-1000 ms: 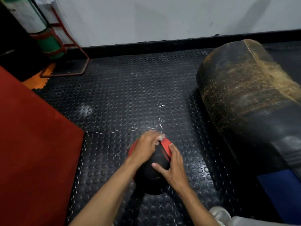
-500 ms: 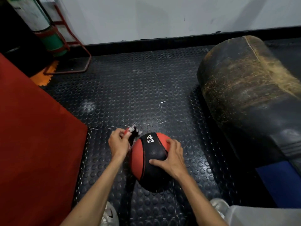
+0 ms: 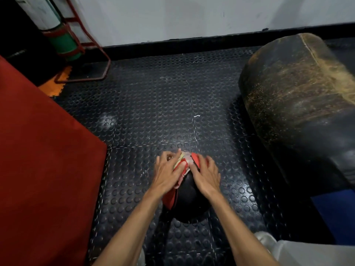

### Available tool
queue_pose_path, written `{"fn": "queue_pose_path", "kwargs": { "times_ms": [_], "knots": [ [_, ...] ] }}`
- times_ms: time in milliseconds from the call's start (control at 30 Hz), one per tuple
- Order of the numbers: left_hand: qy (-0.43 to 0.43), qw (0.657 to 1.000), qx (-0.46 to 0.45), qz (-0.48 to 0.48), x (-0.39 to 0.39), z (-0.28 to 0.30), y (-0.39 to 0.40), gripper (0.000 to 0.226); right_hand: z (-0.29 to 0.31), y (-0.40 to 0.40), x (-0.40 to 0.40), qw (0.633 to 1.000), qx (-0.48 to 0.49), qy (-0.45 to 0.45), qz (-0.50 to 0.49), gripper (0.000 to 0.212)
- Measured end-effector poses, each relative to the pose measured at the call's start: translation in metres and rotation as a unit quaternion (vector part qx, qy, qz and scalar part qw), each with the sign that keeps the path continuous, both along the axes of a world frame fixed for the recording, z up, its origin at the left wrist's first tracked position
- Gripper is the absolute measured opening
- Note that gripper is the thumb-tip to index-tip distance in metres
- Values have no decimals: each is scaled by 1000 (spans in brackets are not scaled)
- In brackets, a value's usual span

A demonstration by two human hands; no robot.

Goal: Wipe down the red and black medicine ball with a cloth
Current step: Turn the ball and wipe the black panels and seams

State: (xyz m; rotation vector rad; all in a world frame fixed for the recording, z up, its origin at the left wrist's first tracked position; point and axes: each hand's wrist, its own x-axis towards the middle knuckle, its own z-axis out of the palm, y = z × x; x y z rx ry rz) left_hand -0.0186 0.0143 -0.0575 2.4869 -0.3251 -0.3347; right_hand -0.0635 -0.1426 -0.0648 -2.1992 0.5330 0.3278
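Wiping: a person rubs a cloth (image 3: pixel 181 163) over the top of the red and black ball (image 3: pixel 189 198), which sits on the studded black floor (image 3: pixel 153 112).
Left hand (image 3: pixel 166 174): spread over the cloth with fingers bent, pressing it to the ball's left shoulder; blur hides whether it pinches the fabric.
Right hand (image 3: pixel 206 176): open, fingers flat on the ball's right side, holding it in place.
Surroundings: a red mat (image 3: pixel 38 160) lies to the left, a worn punching bag (image 3: pixel 299 104) to the right.
Technique: the step probably goes best with a firm bracing hand, overlapping strokes, and turning the ball to reach its underside.
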Motion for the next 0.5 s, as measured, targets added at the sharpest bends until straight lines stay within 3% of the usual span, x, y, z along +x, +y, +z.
{"fn": "queue_pose_path", "kwargs": {
  "times_ms": [100, 200, 267, 367, 500],
  "knots": [
    [88, 992, 82, -24, 21, -7, -11, 52, -8, 13, -22, 999, -31, -37, 9, 69],
    [174, 984, 22, 18, 42, -8, -28, 49, -11, 21, -41, 997, -40, -69, -16, 76],
    [128, 990, 38, 35, 33, -11, -34, 49, -17, 18, -38, 997, -38, -64, -32, 74],
    [-27, 997, 66, -7, -22, -15, -36, 57, -30, 1, -33, 997, -7, -69, -40, 74],
    [-23, 997, 65, -19, -24, -8, -39, 61, -35, -5, -33, 992, -1, -113, -59, 69]
  ]
}}
